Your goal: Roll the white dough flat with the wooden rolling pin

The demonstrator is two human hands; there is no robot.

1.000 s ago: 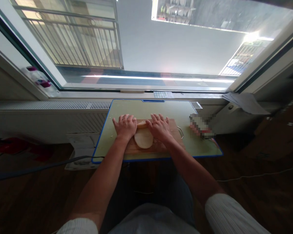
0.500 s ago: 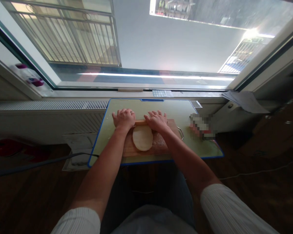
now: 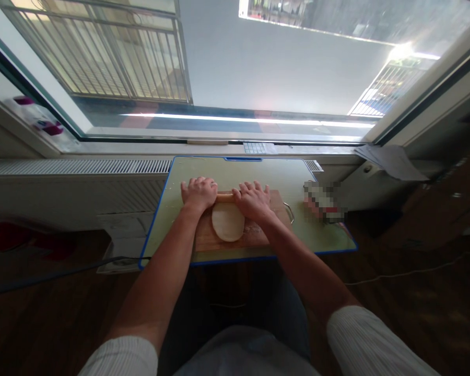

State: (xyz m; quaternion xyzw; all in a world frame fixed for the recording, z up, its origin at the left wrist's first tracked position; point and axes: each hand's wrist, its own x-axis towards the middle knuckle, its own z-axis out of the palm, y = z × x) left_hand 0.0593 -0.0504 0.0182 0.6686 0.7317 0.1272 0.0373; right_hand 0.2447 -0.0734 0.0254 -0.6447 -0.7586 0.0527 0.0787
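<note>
A flat round of dough [image 3: 227, 223] lies on a wooden cutting board [image 3: 207, 241] with a metal handle. Across the dough's far edge runs a wooden rolling pin [image 3: 225, 198], of which only the middle shows. My left hand [image 3: 199, 192] presses on its left part, the fingers bent over it and pointing away from me. On its right part rests my right hand [image 3: 254, 199], gripping from above. Both palms hide the pin's ends. Pale flour smears mark the board right of the dough.
The board lies on a small green tabletop [image 3: 199, 169] with a blue rim. A pixelated object [image 3: 324, 202] is at its right edge. Beyond stand a radiator [image 3: 82, 166] and a large window. A bottle [image 3: 39, 117] with a purple cap is on the left sill, papers [image 3: 391, 162] at the right.
My hands stay on the rolling pin and have come very slightly towards me relative to the board. The view has shifted a little.
</note>
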